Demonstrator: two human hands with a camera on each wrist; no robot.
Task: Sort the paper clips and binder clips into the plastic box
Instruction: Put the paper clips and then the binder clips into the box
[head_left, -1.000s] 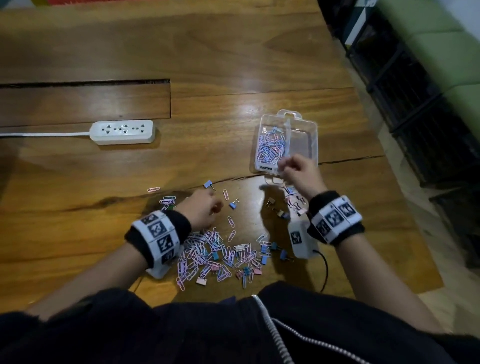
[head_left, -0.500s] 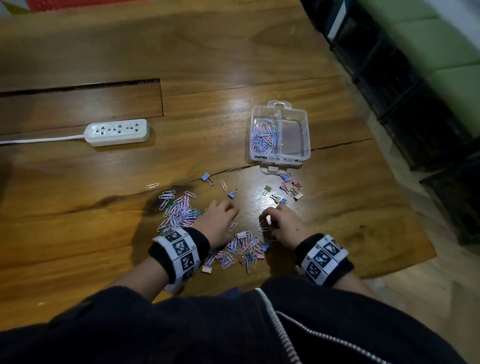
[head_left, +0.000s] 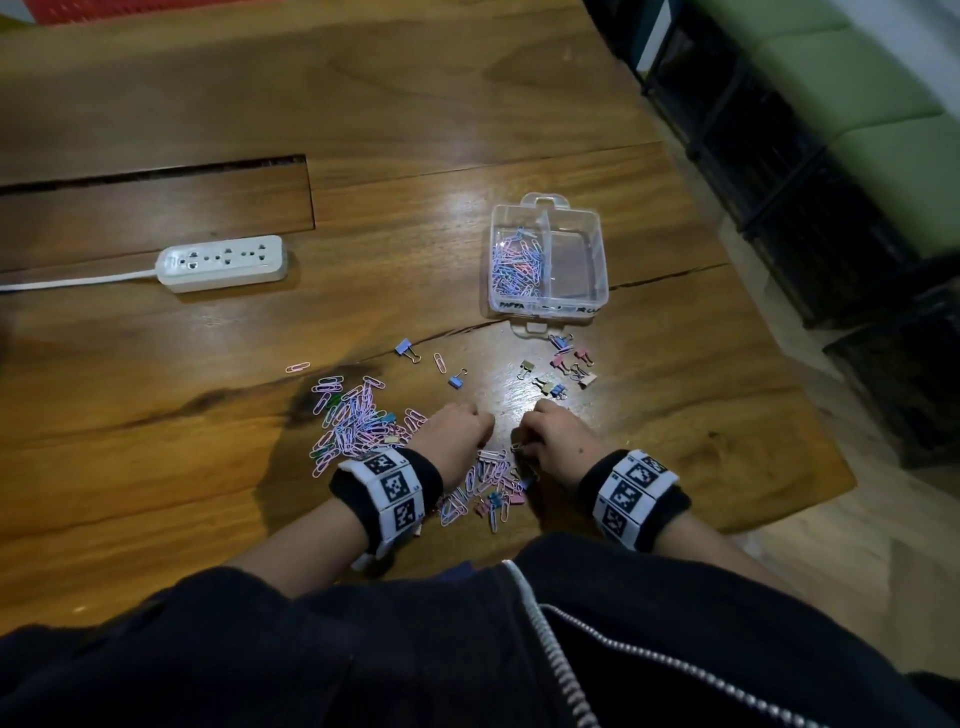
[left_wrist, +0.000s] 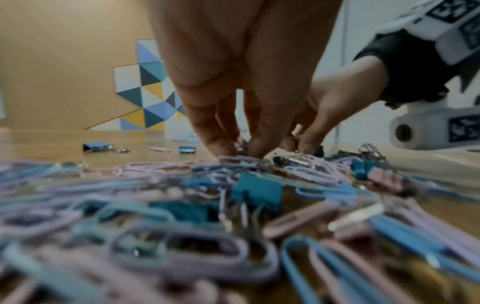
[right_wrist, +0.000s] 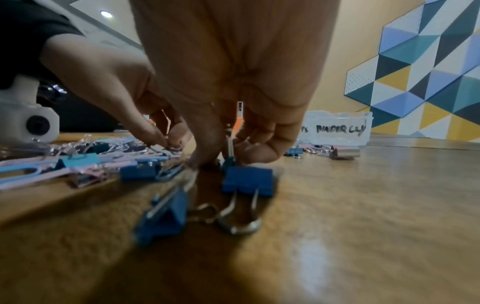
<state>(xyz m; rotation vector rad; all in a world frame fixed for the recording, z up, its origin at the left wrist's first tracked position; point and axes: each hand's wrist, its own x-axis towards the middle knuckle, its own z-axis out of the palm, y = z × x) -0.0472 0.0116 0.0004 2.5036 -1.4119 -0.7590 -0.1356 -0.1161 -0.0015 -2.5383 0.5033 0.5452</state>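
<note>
The clear plastic box (head_left: 597, 244) stands on the table, with pink and blue paper clips (head_left: 517, 262) in its left compartment. A loose heap of paper clips (head_left: 358, 421) lies left of my left hand (head_left: 485, 426). A smaller mixed heap (head_left: 488, 483) lies between my wrists. In the left wrist view my left hand (left_wrist: 241, 153) pinches paper clips at the heap's far edge. My right hand (right_wrist: 228, 158) pinches the wire handle of a dark binder clip (right_wrist: 229, 164), just behind a blue binder clip (right_wrist: 246, 181). The two hands almost touch.
Several binder clips (head_left: 569, 364) lie in a cluster just in front of the box, and two blue ones (head_left: 457, 382) lie further left. A white power strip (head_left: 223, 262) sits at the far left. The table's front edge is close to my wrists.
My right hand has come back from the box to the heap near the front edge. My left hand has shifted a little right to meet it, and both now pinch clips.
</note>
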